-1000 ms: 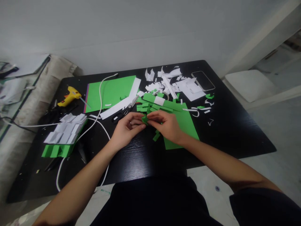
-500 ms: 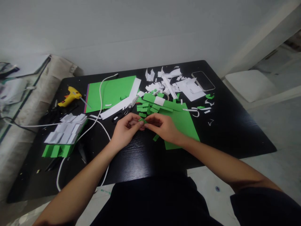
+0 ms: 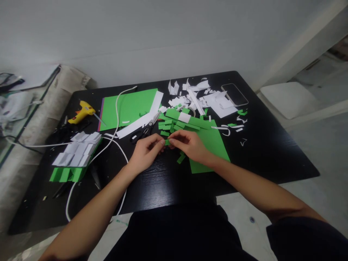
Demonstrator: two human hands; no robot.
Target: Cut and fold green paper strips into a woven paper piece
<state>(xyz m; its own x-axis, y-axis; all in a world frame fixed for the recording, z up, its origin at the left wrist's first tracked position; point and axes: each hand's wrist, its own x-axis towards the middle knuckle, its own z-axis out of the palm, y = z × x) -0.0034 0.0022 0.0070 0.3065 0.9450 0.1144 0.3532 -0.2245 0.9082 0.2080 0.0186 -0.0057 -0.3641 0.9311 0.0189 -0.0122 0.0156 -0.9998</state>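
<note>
Both hands meet over the middle of the black table point(image 3: 168, 181). My left hand point(image 3: 145, 152) and my right hand point(image 3: 190, 145) pinch the same small green paper strip point(image 3: 166, 142) between their fingertips. Just behind the hands lies a heap of cut green strips point(image 3: 172, 125) on a green sheet point(image 3: 210, 145). A loose green scrap point(image 3: 181, 158) lies under my right wrist. Black-handled scissors point(image 3: 143, 132) rest just left of the heap, close to my left fingers.
A yellow glue gun point(image 3: 81, 111) lies at the far left, its white cable point(image 3: 115, 119) crossing a large green sheet point(image 3: 127, 107). A stack of white and green folded pieces point(image 3: 74, 154) sits left. White scraps point(image 3: 195, 96) and a phone point(image 3: 234, 93) lie at the back right.
Both hands shifted slightly while working the small green strip between the fingertips; the strip looks smaller and more hidden now. Nothing else on the table moved.
</note>
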